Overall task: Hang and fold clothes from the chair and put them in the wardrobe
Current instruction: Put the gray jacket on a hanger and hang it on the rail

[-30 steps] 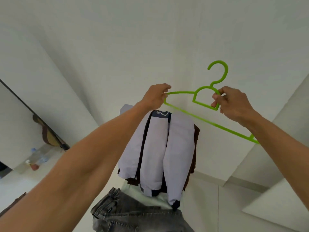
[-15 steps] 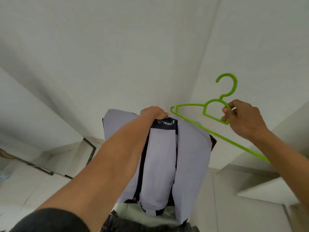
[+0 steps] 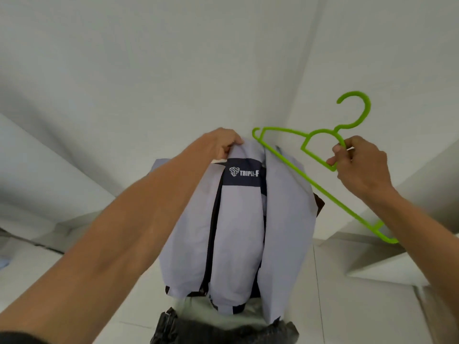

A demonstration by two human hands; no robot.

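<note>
A pale lilac shirt (image 3: 238,234) with a navy collar band and white lettering hangs over the chair back, which it hides. My left hand (image 3: 223,145) grips the shirt's top edge at the collar. My right hand (image 3: 357,162) pinches a bright green plastic hanger (image 3: 320,147) by its neck loop, hook up. The hanger's left tip sits just above the shirt's right shoulder and its long arm slants down to the right.
Dark grey jeans (image 3: 223,328) and a pale green garment (image 3: 198,306) lie under the shirt at the bottom. A brown garment (image 3: 319,202) peeks out behind the shirt's right side. White walls stand behind, white tiled floor (image 3: 360,294) below.
My left hand let go of the hanger's tip and moved down to grip the shirt's collar. My right hand kept the hanger. The view came closer to the shirt.
</note>
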